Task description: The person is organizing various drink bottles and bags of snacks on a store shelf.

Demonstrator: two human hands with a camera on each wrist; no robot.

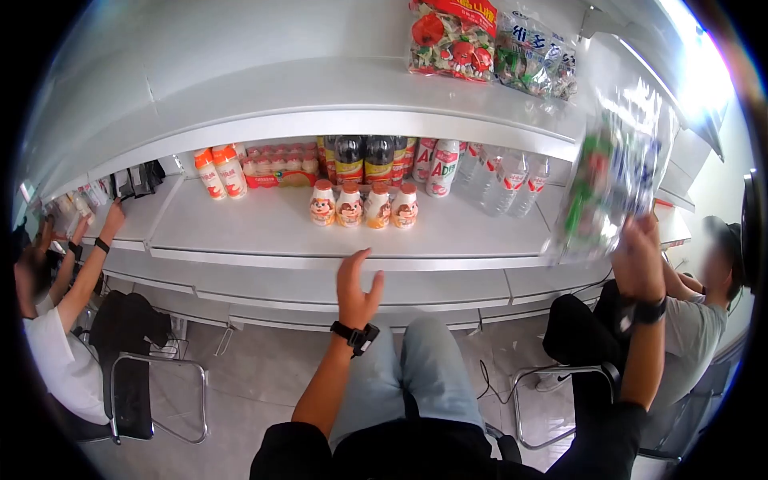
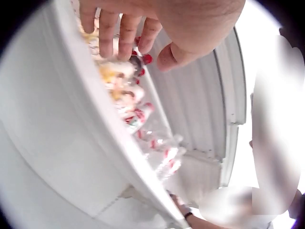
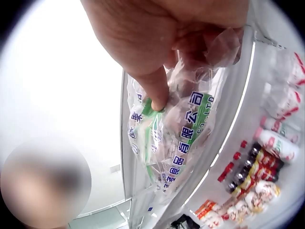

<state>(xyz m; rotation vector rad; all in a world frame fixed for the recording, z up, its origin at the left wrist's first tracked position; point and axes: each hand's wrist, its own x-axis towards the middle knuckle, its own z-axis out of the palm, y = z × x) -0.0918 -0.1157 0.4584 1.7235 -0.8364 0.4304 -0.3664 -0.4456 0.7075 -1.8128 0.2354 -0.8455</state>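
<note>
My right hand (image 1: 638, 260) grips the lower edge of a clear plastic bag of snacks (image 1: 612, 176), held up at the right in front of the shelving. In the right wrist view the thumb presses on the bag (image 3: 183, 136), which has blue characters, green bands and small wrapped pieces inside. My left hand (image 1: 358, 292) is held with fingers spread before the front edge of the middle shelf (image 1: 264, 240), nothing in it. Closest to it is a row of small orange-capped bottles (image 1: 349, 206). On the upper shelf lie a red snack bag (image 1: 453, 40) and a clear blue-lettered bag (image 1: 534, 60).
Behind the small bottles stand dark soda bottles (image 1: 380, 160), a white bottle (image 1: 442, 170), clear water bottles (image 1: 510, 182) and two orange-and-white bottles (image 1: 230, 172). Seated people are at left (image 1: 68, 364) and right (image 1: 704, 320). A metal-framed chair (image 1: 204, 392) stands at lower left.
</note>
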